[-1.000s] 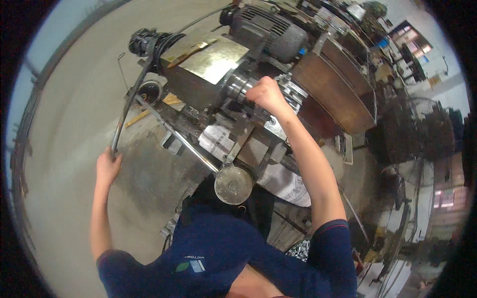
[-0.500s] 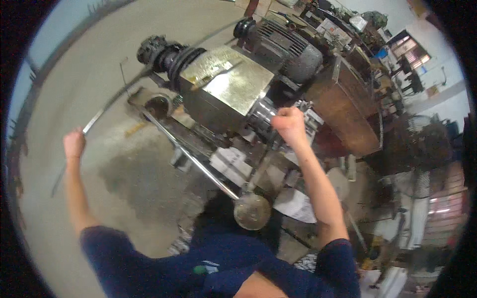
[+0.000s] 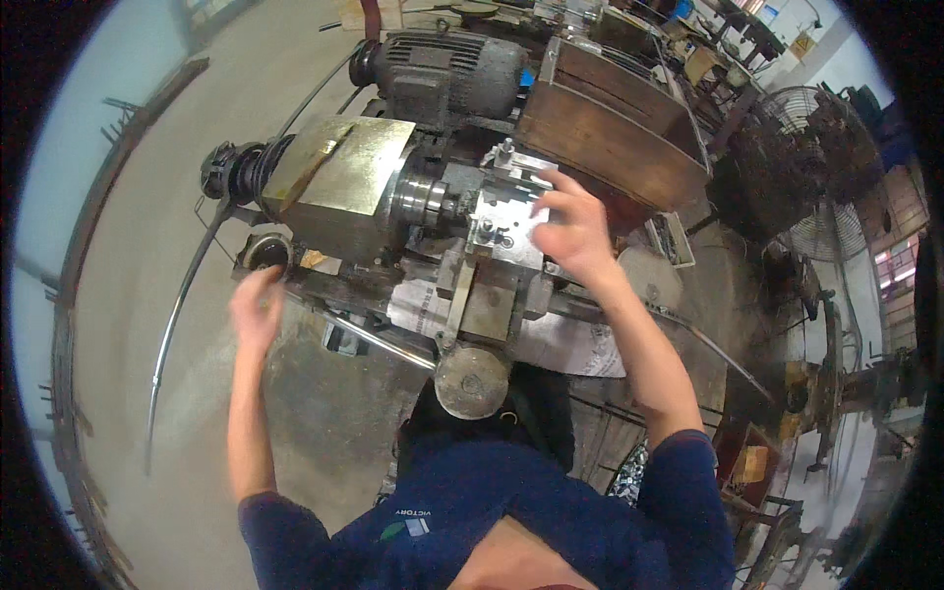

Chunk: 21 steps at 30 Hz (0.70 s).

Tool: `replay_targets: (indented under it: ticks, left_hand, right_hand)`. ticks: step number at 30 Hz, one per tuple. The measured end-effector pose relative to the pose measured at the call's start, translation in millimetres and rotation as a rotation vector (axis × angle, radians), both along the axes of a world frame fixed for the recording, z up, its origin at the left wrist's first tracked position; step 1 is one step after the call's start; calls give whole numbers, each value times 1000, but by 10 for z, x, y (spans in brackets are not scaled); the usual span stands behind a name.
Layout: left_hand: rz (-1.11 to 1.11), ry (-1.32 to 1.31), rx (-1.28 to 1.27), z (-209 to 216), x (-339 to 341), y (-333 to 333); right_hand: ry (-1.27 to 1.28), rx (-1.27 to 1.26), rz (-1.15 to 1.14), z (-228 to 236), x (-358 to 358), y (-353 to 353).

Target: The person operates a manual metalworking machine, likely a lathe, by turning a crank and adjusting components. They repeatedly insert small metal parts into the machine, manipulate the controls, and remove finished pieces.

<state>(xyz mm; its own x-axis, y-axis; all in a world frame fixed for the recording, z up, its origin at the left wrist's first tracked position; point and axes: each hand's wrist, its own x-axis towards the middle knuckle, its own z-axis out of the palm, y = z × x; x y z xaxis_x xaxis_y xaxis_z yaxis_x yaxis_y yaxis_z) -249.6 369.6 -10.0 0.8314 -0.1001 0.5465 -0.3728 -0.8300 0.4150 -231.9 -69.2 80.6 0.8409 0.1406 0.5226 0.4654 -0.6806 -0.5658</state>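
Observation:
My left hand (image 3: 258,310), slightly blurred, hovers beside a round metal cup (image 3: 266,252) at the left of a lathe-like machine. Its thumb and fingers look apart, with no held thing visible. A long metal rod (image 3: 169,339) slants down at the far left, apart from this hand. My right hand (image 3: 575,228) is open, fingers curved and apart, at the right edge of a bright metal tool plate (image 3: 507,228); whether the fingertips touch it I cannot tell. Left of the plate is the shiny cylindrical spindle nose (image 3: 424,200), beside the metal-covered headstock (image 3: 359,169).
Behind the headstock stands a ribbed electric motor (image 3: 454,77). A rusty metal box (image 3: 615,118) is at the back right, with a large caged fan (image 3: 801,157) beyond it. A round metal disc (image 3: 472,382) and a shiny bar (image 3: 374,339) lie close in front of me.
My left hand has let go of the long rod and moved right, toward the cup. My right hand has loosened from a fist near the spindle and is now beside the tool plate. The view has turned.

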Motion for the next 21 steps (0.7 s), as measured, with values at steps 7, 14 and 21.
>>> replay_targets:
  ticks: [7,14,21]
  left_hand:
    - [-25,456,313,-388,234,-552]
    - [302,564,308,-684,-685,-244]
    - [291,873,312,-295,-1255,-320]
  right_hand:
    - [279,-27,-530,-384,-1160,-2096]
    - [489,-96,-1086,-1156,-2134,-3813]
    - [448,236,-1195,-1536,-2017,-4270]
